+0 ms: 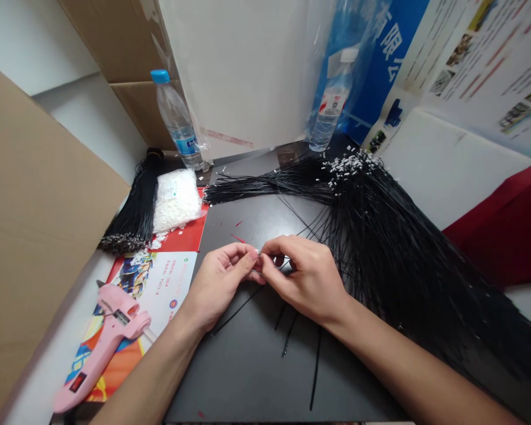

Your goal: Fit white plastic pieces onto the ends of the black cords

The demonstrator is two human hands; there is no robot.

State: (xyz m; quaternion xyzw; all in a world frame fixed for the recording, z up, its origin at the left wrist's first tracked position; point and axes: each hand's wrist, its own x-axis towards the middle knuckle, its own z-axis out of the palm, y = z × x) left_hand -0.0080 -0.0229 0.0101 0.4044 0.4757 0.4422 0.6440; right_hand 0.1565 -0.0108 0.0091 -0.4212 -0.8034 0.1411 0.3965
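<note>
My left hand (223, 274) and my right hand (307, 277) meet over the dark tabletop, fingertips almost touching. Between the left thumb and forefinger is a tiny white plastic piece, largely covered by the fingers. The right thumb and forefinger pinch the end of a thin black wire right beside it. Whether the wire is inside the white piece cannot be seen. A black wire (239, 310) slants out beneath the left hand, and several more wire ends (315, 378) stick out below the right. A large heap of black wires (389, 254) with white-tipped ends lies to the right.
A pink glue gun (110, 342) lies at the left on printed sheets. Behind it are a bag of white pieces (177, 200) and a wire bundle (137, 200). Two water bottles (177, 121) (331, 106) stand at the back. Cardboard (39, 230) rises on the left.
</note>
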